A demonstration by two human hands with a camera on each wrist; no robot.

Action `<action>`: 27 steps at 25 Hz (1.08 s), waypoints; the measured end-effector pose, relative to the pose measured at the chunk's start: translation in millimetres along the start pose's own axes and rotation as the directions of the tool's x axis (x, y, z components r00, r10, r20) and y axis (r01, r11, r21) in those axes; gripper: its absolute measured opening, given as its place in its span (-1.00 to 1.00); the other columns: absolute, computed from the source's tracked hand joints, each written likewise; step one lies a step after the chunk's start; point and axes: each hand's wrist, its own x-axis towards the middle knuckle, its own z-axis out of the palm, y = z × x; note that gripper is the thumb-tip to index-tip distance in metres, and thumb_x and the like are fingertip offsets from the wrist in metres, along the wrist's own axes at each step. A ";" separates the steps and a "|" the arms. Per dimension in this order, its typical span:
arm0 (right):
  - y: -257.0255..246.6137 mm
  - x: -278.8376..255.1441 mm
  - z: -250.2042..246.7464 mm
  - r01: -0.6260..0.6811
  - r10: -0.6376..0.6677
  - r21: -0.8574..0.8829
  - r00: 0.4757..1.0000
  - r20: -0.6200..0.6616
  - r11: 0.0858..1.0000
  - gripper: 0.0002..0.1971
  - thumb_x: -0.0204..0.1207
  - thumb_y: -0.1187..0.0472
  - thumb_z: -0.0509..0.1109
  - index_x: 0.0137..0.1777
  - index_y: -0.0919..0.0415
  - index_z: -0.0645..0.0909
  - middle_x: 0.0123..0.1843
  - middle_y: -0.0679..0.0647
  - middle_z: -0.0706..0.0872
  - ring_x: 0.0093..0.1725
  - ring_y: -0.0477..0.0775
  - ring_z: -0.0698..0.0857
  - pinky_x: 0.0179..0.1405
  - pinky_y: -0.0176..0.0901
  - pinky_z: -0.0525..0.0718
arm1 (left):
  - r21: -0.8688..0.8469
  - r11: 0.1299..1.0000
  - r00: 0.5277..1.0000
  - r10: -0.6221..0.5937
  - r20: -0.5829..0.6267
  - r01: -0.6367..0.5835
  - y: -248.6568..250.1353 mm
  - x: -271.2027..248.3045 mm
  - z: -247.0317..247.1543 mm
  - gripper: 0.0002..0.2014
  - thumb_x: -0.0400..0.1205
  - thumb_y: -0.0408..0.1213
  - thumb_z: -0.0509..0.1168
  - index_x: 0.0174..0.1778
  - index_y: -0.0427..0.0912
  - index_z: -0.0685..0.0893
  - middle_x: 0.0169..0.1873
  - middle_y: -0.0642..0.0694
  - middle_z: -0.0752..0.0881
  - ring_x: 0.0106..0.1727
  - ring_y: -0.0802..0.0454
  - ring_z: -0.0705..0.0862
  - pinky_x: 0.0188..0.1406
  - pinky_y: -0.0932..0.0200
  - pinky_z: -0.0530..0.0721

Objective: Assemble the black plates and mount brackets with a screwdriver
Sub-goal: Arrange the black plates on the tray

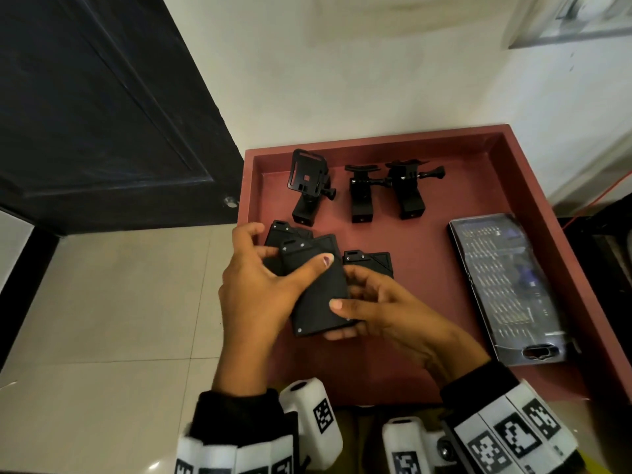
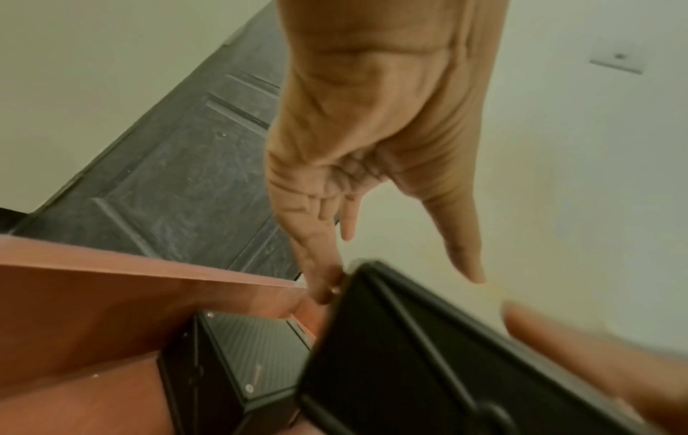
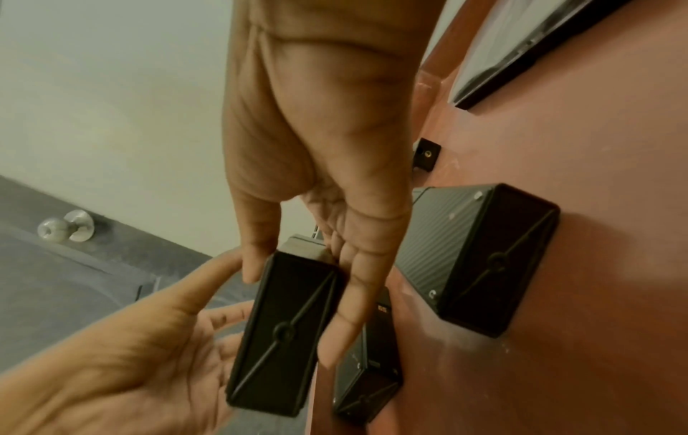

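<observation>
- A black plate (image 1: 316,289) is held above the red tray (image 1: 444,268), between both hands, near the tray's left side.
- The plate's near right edge is gripped by the right hand (image 1: 383,309): the thumb lies on the top face, the fingers are curled under it.
- In the right wrist view the plate (image 3: 283,332) is seen pinched between thumb and fingers (image 3: 353,294) of the right hand (image 3: 320,147).
- The left hand (image 1: 260,292) is laid against the plate's left edge, thumb stretched across the top face, fingers only loosely bent at the far corner.
- Two more plates are lying flat on the tray: one (image 1: 284,234) partly under the held plate, one (image 1: 371,261) just to its right.
- Three mount brackets (image 1: 362,193) are standing along the far side; a screwdriver kit (image 1: 506,285) is lying at the right.
</observation>
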 end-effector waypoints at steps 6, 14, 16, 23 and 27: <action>0.3 2.3 -9.4 0.027 -0.037 0.187 0.998 0.049 0.982 -0.43 0.28 0.47 0.36 0.35 0.20 0.51 0.17 0.17 0.74 0.11 0.14 0.76 -0.01 0.03 0.78 | -0.429 0.883 0.972 -0.111 0.207 0.192 -6.1 4.1 -5.5 -0.77 0.56 -0.17 0.39 0.10 -0.14 0.73 -0.13 -0.05 0.81 -0.14 0.05 0.75 -0.18 0.16 0.71; -0.4 -1.9 -11.4 0.018 -0.041 0.142 0.986 0.161 0.990 -0.30 0.28 0.58 0.33 0.45 0.16 0.42 0.32 0.17 0.64 0.29 0.15 0.62 0.24 0.04 0.64 | -0.519 0.845 0.988 -0.065 0.141 0.130 -2.2 4.4 -4.4 -0.87 0.63 -0.29 0.33 -0.15 -0.16 0.78 -0.37 -0.02 0.82 -0.41 0.15 0.73 -0.40 0.21 0.67; -2.4 -3.4 -10.4 0.031 -0.052 0.113 0.980 0.191 0.993 -0.30 0.28 0.59 0.32 0.43 0.13 0.42 0.31 0.13 0.65 0.27 0.09 0.63 0.24 -0.04 0.64 | -0.524 0.846 0.994 -0.066 0.090 0.104 -4.0 6.0 -3.3 -0.88 0.61 -0.31 0.34 -0.17 -0.16 0.79 -0.38 -0.03 0.81 -0.40 0.12 0.73 -0.37 0.17 0.68; -2.6 -3.5 -8.8 -0.010 -0.009 0.097 0.980 0.198 0.995 -0.33 0.30 0.58 0.35 0.41 0.12 0.44 0.31 0.13 0.66 0.24 0.09 0.68 0.20 -0.01 0.70 | -0.504 0.858 0.993 -0.053 0.106 0.099 -10.2 8.7 -0.2 -0.83 0.65 -0.28 0.31 -0.17 -0.16 0.80 -0.26 -0.09 0.84 -0.22 0.02 0.78 -0.10 0.04 0.73; -0.6 -3.7 -3.8 -0.083 0.082 0.009 0.991 0.108 0.996 -0.49 0.39 0.49 0.44 0.30 0.09 0.50 0.21 0.02 0.70 0.12 -0.01 0.75 0.00 -0.16 0.75 | -0.378 0.896 0.955 -0.139 0.261 0.234 -30.5 15.0 7.3 -0.71 0.74 -0.20 0.17 -0.21 -0.22 0.69 -0.14 -0.16 0.73 -0.06 -0.09 0.66 0.03 -0.05 0.62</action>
